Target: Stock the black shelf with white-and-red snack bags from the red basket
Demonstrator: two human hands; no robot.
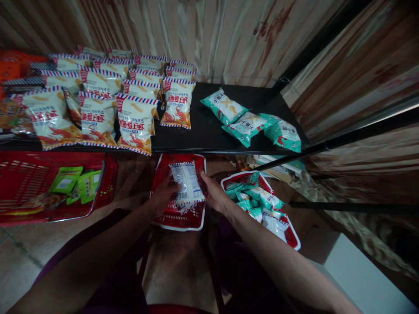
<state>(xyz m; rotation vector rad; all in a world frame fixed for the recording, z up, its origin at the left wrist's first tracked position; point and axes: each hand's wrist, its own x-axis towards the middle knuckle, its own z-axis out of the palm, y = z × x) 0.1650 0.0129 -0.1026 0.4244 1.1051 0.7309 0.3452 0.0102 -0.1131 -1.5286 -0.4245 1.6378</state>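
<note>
A snack bag [187, 182] with its printed back and barcode facing up is over the small red basket [203, 218] with a white rim. My left hand [164, 195] is at the bag's left side, its fingers closed against it. At the opposite edge, my right hand [214, 192] presses against the bag, some of its fingers hidden. More striped-edge wrapping shows beneath this bag, but how many bags are there I cannot tell.
Cream-and-orange snack bags [134, 124] stand in rows on a black shelf [209, 139]; several teal bags [225, 107] lie to their right. A white-rimmed basket [296, 240] holds teal bags. Green packets [88, 186] lie in a red basket [19, 174] at left. A dark post [356, 135] is at right.
</note>
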